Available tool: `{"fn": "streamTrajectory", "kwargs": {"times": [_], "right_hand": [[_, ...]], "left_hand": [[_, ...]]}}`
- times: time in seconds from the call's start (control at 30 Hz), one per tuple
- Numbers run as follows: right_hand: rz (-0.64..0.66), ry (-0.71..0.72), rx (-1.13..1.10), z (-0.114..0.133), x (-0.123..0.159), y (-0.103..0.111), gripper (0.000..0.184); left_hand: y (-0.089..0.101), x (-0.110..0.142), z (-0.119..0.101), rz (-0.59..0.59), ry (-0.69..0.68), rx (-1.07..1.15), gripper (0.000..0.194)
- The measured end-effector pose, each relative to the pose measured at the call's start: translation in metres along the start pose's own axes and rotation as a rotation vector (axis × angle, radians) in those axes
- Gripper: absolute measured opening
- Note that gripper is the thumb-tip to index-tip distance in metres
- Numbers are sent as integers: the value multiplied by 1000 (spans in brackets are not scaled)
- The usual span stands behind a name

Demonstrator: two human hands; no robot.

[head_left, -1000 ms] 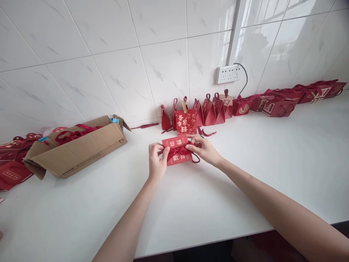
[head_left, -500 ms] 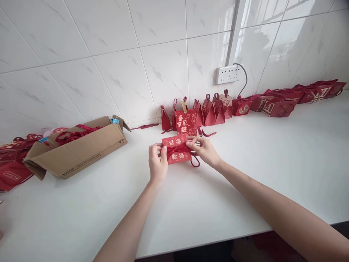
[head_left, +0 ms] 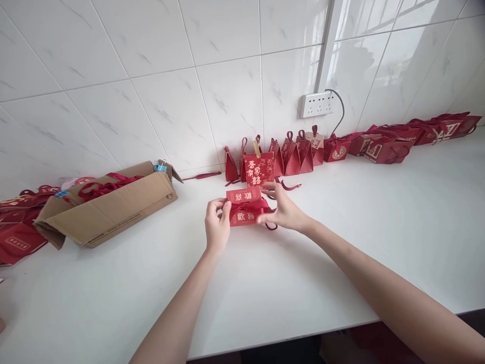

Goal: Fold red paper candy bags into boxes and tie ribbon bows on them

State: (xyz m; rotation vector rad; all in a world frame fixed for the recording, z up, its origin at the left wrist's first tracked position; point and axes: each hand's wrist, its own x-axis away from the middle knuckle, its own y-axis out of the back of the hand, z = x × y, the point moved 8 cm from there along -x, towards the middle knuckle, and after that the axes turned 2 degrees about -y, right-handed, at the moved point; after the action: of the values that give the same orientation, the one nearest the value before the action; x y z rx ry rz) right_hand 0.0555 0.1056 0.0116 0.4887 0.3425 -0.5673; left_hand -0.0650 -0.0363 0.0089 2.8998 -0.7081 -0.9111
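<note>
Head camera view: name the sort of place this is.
Probably an indoor workroom, perhaps for handicraft or gift packaging: a white worktop against a tiled wall, red boxes lined along it, and a cardboard box holding red ribbons.

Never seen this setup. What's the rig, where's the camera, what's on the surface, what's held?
There's no machine: a person's bare hands, seen by a head-worn camera looking forward and down. The left hand holds a red printed paper packet with a red ribbon bow across it. The right hand is at the packet's right edge, fingers parted; contact is unclear. On the white tabletop, red triangular paper boxes stand behind the hands, and an open brown cardboard box holding red ribbons sits to the left.
</note>
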Motion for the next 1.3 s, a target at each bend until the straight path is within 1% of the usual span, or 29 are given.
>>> {"fn": "streamTrajectory", "kwargs": {"times": [0.03,0.07,0.13,0.2,0.33,0.43,0.53,0.7,0.8,0.87,0.9,0.93,1.0,1.03,1.07,1.1,1.13,1.2,1.3], "right_hand": [[50,83,88,6,1,-3,100],[98,144,172,11,3,-6,111],[174,199,292,14,6,-12,121],[207,206,364,14,8,-15,124],[195,199,414,13,8,-15,115],[167,180,376,12,6,-10,110],[137,184,340,11,4,-5,108],[108,218,312,10,5,-4,106],[73,198,248,10,4,-1,104],[23,143,113,9,3,3,104],[-5,95,5,7,2,6,103],[-24,29,-136,4,2,8,98],[-17,-158,-490,-4,2,4,77],[15,-258,-684,-7,4,-3,66],[62,-342,-870,-8,6,-10,59],[116,-400,-1034,-5,9,-18,56],[165,-429,-1166,0,11,-24,55],[235,-431,-1341,10,14,-30,52],[262,-455,-1448,14,16,-35,45]], "left_hand": [[-1,0,0,19,-1,5,34],[-2,0,0,41,1,10,35],[-5,0,0,74,7,27,36],[-6,1,1,85,16,42,38],[-9,1,4,126,17,108,36],[-16,1,9,199,43,188,36],[-20,2,13,245,81,213,31],[-18,1,9,241,52,213,21],[-13,-1,8,198,32,348,16],[-5,-4,10,107,25,458,17],[0,-5,12,44,26,480,19],[5,-6,15,-19,29,475,20],[12,-7,18,-103,45,422,21],[13,-7,19,-117,54,399,20],[13,-6,18,-120,61,384,20],[12,-6,17,-110,66,374,20],[11,-5,16,-96,69,364,20],[8,-4,13,-70,82,347,21],[4,-1,11,-30,101,333,21]]}}
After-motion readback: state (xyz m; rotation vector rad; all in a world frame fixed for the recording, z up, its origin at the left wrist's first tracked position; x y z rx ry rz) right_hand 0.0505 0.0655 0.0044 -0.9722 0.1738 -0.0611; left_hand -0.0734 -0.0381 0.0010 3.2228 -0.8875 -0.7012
